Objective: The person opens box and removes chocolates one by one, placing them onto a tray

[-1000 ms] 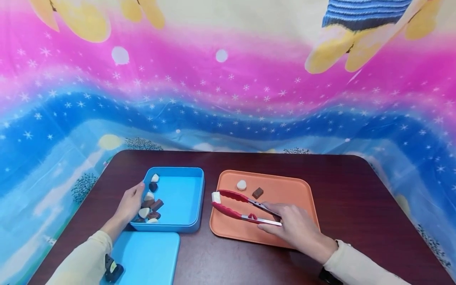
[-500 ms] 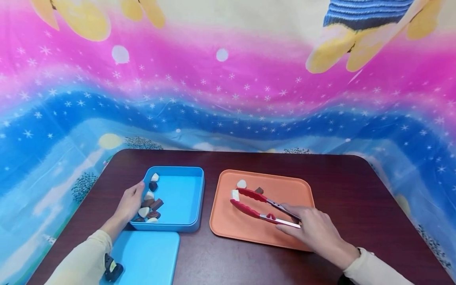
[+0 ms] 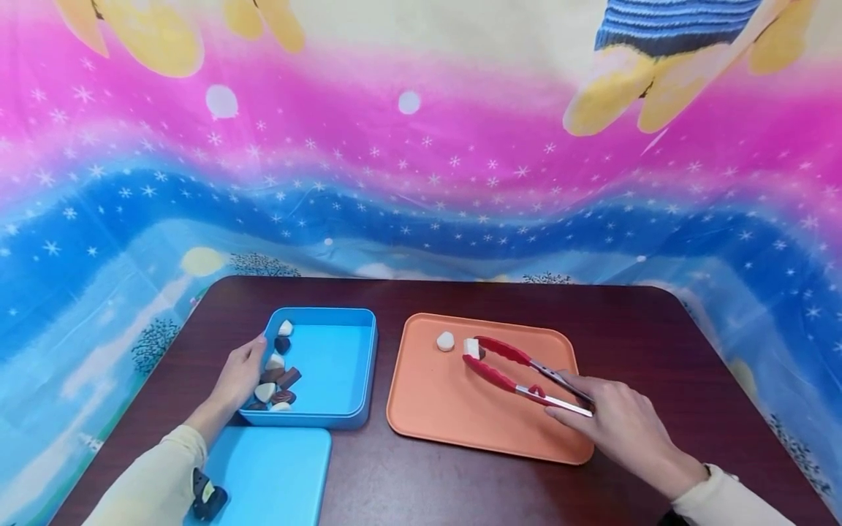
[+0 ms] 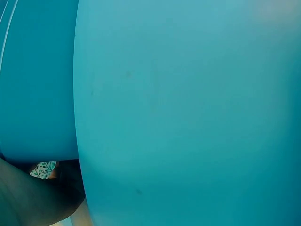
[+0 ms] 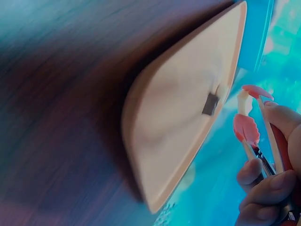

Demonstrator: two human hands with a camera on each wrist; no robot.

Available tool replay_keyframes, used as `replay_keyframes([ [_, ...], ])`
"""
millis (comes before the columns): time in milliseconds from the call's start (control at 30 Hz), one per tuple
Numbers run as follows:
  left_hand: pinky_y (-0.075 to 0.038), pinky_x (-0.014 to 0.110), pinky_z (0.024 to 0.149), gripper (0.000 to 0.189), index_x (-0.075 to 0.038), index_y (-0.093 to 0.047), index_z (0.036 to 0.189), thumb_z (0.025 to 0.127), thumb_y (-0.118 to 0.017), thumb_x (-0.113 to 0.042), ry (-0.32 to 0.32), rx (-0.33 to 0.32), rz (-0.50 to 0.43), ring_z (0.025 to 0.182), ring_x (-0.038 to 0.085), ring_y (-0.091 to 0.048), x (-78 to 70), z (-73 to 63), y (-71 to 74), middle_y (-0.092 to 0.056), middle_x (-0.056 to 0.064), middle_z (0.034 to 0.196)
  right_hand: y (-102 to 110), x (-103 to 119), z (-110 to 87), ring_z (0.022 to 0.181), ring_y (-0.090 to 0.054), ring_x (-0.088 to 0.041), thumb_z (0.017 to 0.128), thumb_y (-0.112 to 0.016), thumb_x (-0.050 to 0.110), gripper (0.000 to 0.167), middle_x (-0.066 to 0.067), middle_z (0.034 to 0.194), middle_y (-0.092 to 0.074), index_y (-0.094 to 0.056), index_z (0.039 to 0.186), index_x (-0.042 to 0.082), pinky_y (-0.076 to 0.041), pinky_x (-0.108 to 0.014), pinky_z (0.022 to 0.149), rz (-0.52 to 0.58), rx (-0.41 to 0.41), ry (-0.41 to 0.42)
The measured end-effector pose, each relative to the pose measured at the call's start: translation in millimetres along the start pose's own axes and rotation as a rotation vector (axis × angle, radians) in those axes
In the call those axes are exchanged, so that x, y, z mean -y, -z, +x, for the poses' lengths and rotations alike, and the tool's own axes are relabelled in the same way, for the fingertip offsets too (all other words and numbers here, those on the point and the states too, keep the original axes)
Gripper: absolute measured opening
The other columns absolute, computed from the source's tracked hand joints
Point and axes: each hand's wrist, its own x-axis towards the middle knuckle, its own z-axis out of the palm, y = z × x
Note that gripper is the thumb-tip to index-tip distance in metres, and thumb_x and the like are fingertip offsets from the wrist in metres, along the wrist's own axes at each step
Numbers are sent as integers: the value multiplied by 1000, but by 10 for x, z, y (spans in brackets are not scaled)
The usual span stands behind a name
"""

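Metal tongs with red tips are gripped in my right hand. Between their tips sits a white chocolate piece, over the orange tray. A brown chocolate piece lies on that tray, mostly covered by the tongs and white piece in the head view. To its left rests a rounded white chocolate. My left hand holds the left wall of the blue box. Along that side in the box lie several white and dark chocolates.
A flat blue lid lies in front of the box, under my left forearm. All this stands on a dark red-brown table. A printed cloth hangs right behind the table's far edge.
My right hand has moved right with the tongs and the white chocolate piece, from the tray's left edge to over the brown piece. My left hand and the box have stayed still.
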Motion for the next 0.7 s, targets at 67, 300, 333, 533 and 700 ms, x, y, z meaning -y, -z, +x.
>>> replay_keyframes([
  [67, -22, 70, 120, 75, -2, -11, 162, 108, -12, -54, -2, 4, -4, 152, 52, -19, 1, 7, -2, -19, 30, 165, 29, -66, -6, 54, -35, -9, 80, -80, 56, 63, 9, 57, -42, -71, 130, 19, -29, -27, 48, -8, 2, -11],
  [300, -22, 70, 120, 73, -4, -10, 162, 108, -12, -54, -19, 7, -4, 152, 52, -18, 5, 21, 10, -18, 29, 166, 106, -261, -19, 57, -39, -12, 81, -79, 56, 65, 8, 58, -45, -69, 132, 17, -30, -29, 48, -22, 17, -36],
  [333, -22, 70, 120, 74, -4, -10, 162, 108, -12, -54, -17, 9, -5, 152, 52, -19, 7, 24, 12, -18, 29, 166, 111, -283, -19, 58, -40, -13, 81, -79, 56, 65, 8, 58, -47, -69, 131, 17, -30, -30, 49, -26, 18, -37],
  [533, -23, 70, 120, 73, -4, -12, 162, 108, -11, -54, -12, 18, -14, 152, 51, -20, 18, 19, 3, -20, 28, 166, 110, -404, -13, 59, -41, -14, 82, -76, 60, 67, 8, 60, -50, -69, 132, 16, -30, -31, 48, -61, 45, -40],
  [700, -23, 70, 120, 73, -4, -12, 162, 109, -11, -53, -19, 19, -17, 152, 51, -21, 3, 7, 6, -19, 29, 166, 92, -446, -6, 59, -41, -13, 81, -74, 64, 67, 7, 59, -46, -70, 130, 18, -30, -30, 49, -79, 56, -47],
])
